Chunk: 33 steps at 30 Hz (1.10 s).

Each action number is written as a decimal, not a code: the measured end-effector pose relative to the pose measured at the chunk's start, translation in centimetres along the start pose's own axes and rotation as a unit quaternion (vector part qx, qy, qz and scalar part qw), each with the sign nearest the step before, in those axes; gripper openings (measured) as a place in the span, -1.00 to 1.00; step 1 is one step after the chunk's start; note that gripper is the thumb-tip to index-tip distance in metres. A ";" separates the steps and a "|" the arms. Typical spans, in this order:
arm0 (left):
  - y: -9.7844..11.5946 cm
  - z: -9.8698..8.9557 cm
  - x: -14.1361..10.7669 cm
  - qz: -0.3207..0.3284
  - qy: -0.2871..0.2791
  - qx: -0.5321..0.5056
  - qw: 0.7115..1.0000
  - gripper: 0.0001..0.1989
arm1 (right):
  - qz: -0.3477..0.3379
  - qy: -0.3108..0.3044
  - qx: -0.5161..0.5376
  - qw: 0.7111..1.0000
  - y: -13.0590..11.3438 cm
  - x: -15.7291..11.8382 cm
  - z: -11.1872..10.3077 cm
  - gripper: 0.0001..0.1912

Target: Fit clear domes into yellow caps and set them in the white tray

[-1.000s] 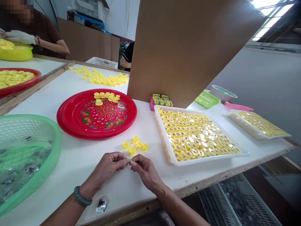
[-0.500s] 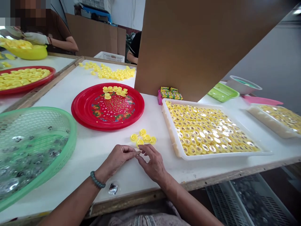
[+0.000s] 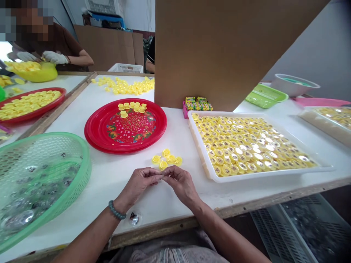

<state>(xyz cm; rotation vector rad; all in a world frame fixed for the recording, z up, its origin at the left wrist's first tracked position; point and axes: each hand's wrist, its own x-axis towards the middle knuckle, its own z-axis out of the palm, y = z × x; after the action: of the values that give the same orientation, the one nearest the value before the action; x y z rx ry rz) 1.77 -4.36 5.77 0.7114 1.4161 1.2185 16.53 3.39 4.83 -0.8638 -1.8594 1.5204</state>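
Note:
Thumb and fingers of my left hand [image 3: 140, 183] are pinched together, a beaded bracelet on its wrist. My right hand [image 3: 183, 184] pinches too, its fingertips meeting those of the left. Whatever sits between them is too small and covered to make out. Just beyond the fingertips lie several small round yellow plastic pieces [image 3: 170, 158]. A clear shiny disc with a dark print [image 3: 134, 218] rests on the table near my left wrist. Farther off, stacked red plates [image 3: 94, 133] carry more yellow pieces.
At left stands a green basket [image 3: 87, 160] of clear printed pieces. A white tray [image 3: 204, 168] filled with yellow discs is at right. A cardboard panel [image 3: 208, 54] rises behind small boxes [image 3: 199, 105]. Across the table, a person in gloves [image 3: 56, 57] handles yellow pieces.
My right hand's fingers have closed in against my left fingertips, covering the small greyish thing seen there before. The view has shifted slightly. The gloved person's hands have moved.

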 end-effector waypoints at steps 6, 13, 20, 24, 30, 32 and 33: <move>1.0 -0.8 -0.5 0.018 -0.013 0.066 0.998 -0.80 | -0.124 -0.034 -0.059 0.990 -0.3 -0.2 -0.3 -0.90; 1.8 -0.5 -0.5 0.027 0.048 0.099 0.994 -0.81 | -0.169 -0.033 -0.148 0.974 0.4 -0.4 0.1 -0.84; 0.8 1.1 -0.6 -0.040 0.056 -0.016 0.997 -0.76 | -0.071 -0.026 -0.083 0.994 0.6 -0.4 0.5 -0.90; 0.7 1.9 -1.2 -0.057 0.049 -0.049 0.996 -0.74 | -0.029 -0.011 -0.014 0.999 0.5 -0.4 0.5 -0.88; 0.5 2.1 -0.7 0.023 0.096 0.092 0.991 -0.82 | 0.079 0.003 0.105 0.991 0.1 0.1 0.2 -0.79; 1.1 1.4 0.1 0.085 0.122 0.250 0.957 -0.82 | 0.087 -0.012 0.121 0.989 -0.1 0.3 0.0 -0.80; 1.6 0.9 0.6 0.127 0.127 0.328 0.928 -0.78 | 0.072 -0.012 0.103 0.992 -0.1 0.2 -0.2 -0.83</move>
<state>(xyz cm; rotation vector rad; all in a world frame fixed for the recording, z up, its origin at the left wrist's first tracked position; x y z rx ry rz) 2.19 -3.09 7.13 1.2583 2.0318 1.0460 16.50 3.66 4.95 -0.9014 -1.6508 1.7826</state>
